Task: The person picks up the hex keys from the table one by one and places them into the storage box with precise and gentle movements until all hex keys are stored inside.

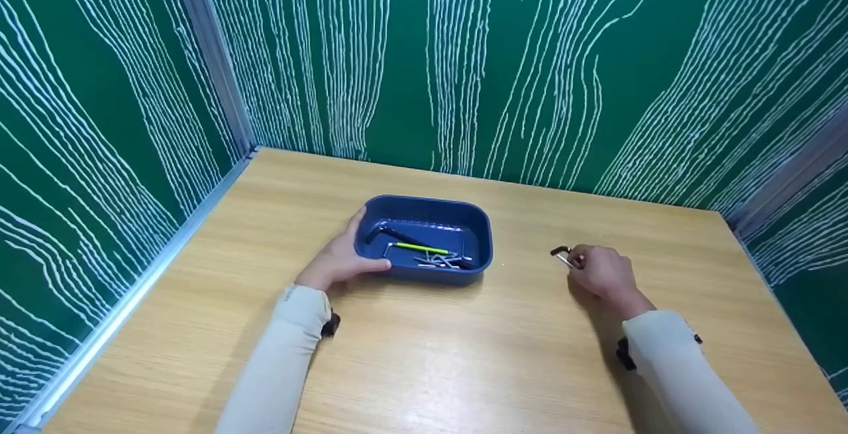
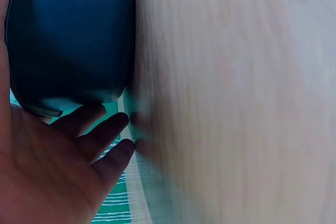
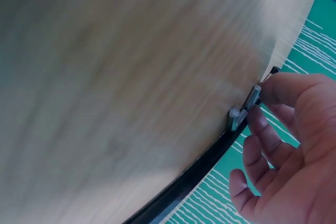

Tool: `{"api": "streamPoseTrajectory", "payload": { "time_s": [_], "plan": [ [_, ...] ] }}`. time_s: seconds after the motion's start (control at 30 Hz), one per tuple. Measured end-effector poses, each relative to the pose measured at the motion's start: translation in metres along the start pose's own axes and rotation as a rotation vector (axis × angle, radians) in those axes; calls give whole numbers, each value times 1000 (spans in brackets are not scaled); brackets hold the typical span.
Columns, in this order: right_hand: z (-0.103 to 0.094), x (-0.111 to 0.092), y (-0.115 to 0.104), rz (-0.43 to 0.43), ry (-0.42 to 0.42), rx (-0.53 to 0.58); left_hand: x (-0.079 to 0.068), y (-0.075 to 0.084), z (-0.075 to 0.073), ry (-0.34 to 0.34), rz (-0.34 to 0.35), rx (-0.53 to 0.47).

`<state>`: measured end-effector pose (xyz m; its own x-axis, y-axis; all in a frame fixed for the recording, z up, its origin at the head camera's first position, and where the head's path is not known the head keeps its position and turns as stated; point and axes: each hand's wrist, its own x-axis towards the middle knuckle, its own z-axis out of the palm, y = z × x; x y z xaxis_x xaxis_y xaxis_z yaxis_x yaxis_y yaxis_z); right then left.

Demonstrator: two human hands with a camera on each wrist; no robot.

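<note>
A dark blue plastic bin (image 1: 430, 276) sits on the table, its left end held by my left hand (image 1: 341, 258), with the thumb over the front rim. In the left wrist view the fingers (image 2: 107, 135) bend along the outside of the bin (image 2: 73, 35). Inside lie a large black hex key (image 1: 396, 234), a hex key with a yellow-green sleeve (image 1: 422, 247) and several small silver pieces (image 1: 445, 260). Right of the bin, my right hand (image 1: 604, 271) pinches L-shaped hex keys, one silver (image 1: 564, 260) and one black (image 1: 560, 249), close over the table; the palm hides part of them.
The wooden table (image 1: 464, 341) reaches to green walls (image 1: 397, 89) with white wavy lines at the back and sides. A metal frame post (image 1: 215, 50) stands at the back left corner. Dark wrist devices (image 1: 330, 323) are worn at both cuffs.
</note>
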<state>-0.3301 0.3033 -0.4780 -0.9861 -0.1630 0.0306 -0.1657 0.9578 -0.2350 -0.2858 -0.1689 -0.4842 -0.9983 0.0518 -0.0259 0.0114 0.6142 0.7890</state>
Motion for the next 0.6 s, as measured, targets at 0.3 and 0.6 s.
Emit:
{"api": "streamPoseTrajectory", "payload": {
  "time_s": [0.3, 0.6],
  "plan": [
    [0, -1, -1, -17, 6, -2, 1, -3, 0, -12, 14, -19],
    [2, -2, -3, 14, -28, 73, 1, -2, 1, 2, 1, -21]
  ]
}}
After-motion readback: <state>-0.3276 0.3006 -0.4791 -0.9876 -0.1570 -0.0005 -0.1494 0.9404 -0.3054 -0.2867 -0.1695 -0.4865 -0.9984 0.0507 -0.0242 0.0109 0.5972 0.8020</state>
